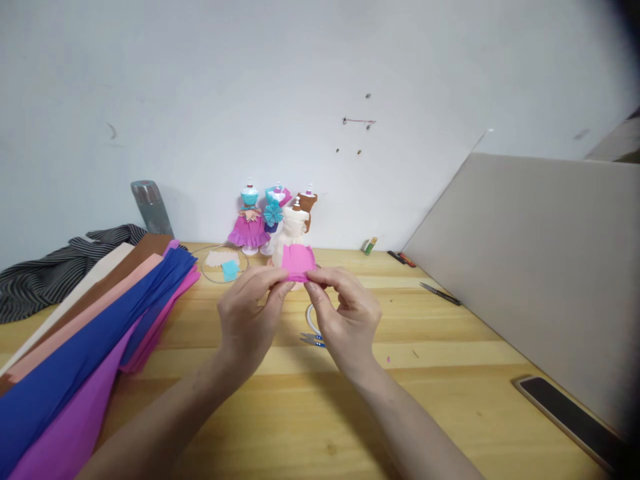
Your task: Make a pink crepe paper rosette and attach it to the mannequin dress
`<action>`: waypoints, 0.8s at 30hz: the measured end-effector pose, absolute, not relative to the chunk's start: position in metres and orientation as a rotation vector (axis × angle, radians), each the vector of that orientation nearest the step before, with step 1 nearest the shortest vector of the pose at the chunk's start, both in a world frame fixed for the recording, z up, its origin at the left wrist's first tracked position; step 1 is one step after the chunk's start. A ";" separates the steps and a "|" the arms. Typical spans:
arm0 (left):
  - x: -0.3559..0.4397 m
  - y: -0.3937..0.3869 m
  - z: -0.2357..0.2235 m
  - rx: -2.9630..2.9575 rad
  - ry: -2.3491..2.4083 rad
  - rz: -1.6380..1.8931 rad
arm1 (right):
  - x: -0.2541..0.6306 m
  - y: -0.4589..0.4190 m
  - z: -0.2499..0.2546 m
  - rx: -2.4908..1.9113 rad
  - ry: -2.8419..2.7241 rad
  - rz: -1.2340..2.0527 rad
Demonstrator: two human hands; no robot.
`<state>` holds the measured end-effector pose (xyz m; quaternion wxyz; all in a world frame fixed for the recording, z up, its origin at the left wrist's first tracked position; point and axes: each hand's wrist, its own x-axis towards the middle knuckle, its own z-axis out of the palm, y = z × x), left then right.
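While both forearms reach up from the bottom edge of the head view, the left hand and the right hand come close together near the middle of the frame, each with thumb and forefinger pinched on the lower edge of a pink piece. This piece stands up between the fingertips, just left of the frame's centre; whether its lower edge is folded or gathered cannot be made out. Directly behind it, partly covered, is a cream dress form, with a brown dress form and two more colourful ones near it against the wall. Partly hidden by the right hand are a white ring and blue snips on the wooden table. Long coloured sheets fan across the lower left, beside a striped cloth and a flask. At the lower right lies a phone, next to a pale panel.
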<state>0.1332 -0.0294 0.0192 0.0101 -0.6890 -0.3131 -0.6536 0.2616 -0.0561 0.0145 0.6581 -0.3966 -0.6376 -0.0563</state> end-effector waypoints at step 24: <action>0.136 -0.030 0.014 -2.323 -1.168 -2.467 | 0.259 -0.055 0.009 -0.876 -1.320 0.102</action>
